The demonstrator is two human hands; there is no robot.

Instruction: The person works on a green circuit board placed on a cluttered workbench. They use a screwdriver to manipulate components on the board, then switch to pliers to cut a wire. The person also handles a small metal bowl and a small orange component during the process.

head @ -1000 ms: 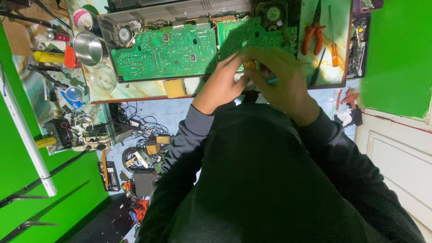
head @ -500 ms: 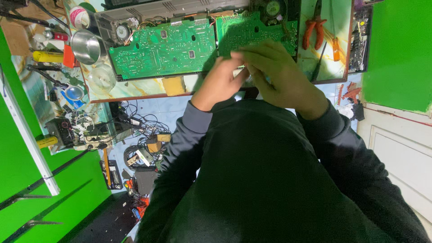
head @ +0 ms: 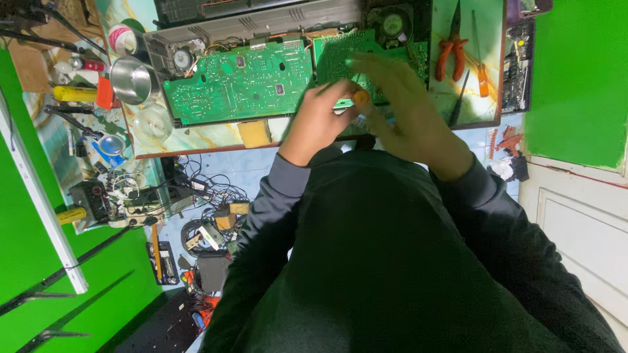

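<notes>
My left hand is closed around a small tool with an orange end at the table's near edge. My right hand is blurred, its fingers spread over the smaller green circuit board, right beside the tool; whether it grips anything I cannot tell. A larger green circuit board lies to the left of both hands, in front of a grey device chassis. My dark sleeves and torso fill the lower part of the view.
Orange-handled pliers and a thin screwdriver lie at the right of the table. A metal bowl, a yellow block and small tools sit at the left. Tangled cables and parts cover the floor below.
The hands have shifted slightly on the smaller board. My right hand has opened and is moving, now blurred. The tool's orange end now shows between the hands.
</notes>
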